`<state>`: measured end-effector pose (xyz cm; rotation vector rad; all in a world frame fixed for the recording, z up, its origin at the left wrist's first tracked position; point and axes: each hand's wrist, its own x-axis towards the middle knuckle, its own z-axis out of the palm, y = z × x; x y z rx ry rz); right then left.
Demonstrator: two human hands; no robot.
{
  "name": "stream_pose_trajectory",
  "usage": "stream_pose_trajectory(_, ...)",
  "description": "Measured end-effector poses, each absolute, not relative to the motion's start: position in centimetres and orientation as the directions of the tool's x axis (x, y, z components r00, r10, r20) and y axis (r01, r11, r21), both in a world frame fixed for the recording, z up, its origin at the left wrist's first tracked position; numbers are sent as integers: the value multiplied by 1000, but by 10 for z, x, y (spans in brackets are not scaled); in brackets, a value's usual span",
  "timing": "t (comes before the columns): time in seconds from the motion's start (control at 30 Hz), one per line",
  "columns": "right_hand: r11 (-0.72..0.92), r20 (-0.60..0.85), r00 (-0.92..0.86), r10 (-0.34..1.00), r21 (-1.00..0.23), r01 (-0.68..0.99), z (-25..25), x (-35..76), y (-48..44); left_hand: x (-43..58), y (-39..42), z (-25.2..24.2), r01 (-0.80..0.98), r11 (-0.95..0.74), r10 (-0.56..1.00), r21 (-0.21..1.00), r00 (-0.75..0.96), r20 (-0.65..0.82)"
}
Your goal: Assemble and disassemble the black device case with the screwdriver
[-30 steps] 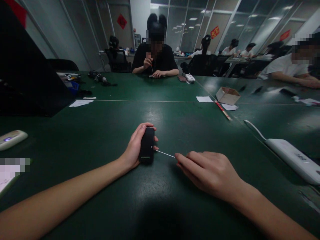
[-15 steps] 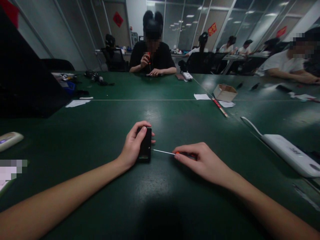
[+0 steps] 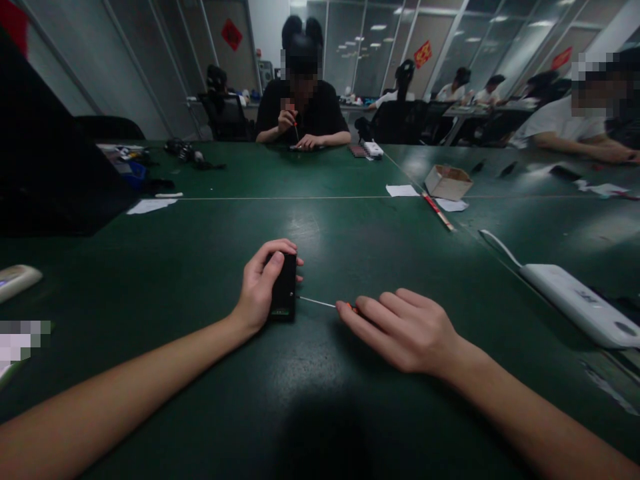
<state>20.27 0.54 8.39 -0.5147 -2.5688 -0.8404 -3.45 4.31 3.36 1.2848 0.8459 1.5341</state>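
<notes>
My left hand (image 3: pixel 260 287) is wrapped round a small black box-shaped device (image 3: pixel 284 290) standing on its edge on the dark green table (image 3: pixel 320 373). My right hand (image 3: pixel 400 327) pinches a thin screwdriver (image 3: pixel 325 304) with an orange handle. Its metal shaft lies almost flat, and the tip touches the device's right side. Most of the handle is hidden under my fingers.
A white power strip (image 3: pixel 575 303) lies at the right. A small cardboard box (image 3: pixel 447 181), paper slips and a red pen (image 3: pixel 438 211) sit further back. A black case (image 3: pixel 50 173) stands at the left, a white device (image 3: pixel 17 280) near it. A person (image 3: pixel 300 113) works opposite.
Both hands have drifted slightly left with the device. My left hand has tipped the device more onto its edge, while the screwdriver tip stays against its right side.
</notes>
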Motion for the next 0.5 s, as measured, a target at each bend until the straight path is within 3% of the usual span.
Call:
stream_pose_trajectory(0.3, 800, 521, -826, 214, 391, 455, 71, 201, 12, -42, 53, 31, -326, -292, 951, 899, 1, 309)
stream_pose_trajectory(0.5, 823, 497, -810, 311, 285, 491, 61, 206, 19, -44, 54, 31, -345, -285, 947, 894, 39, 317)
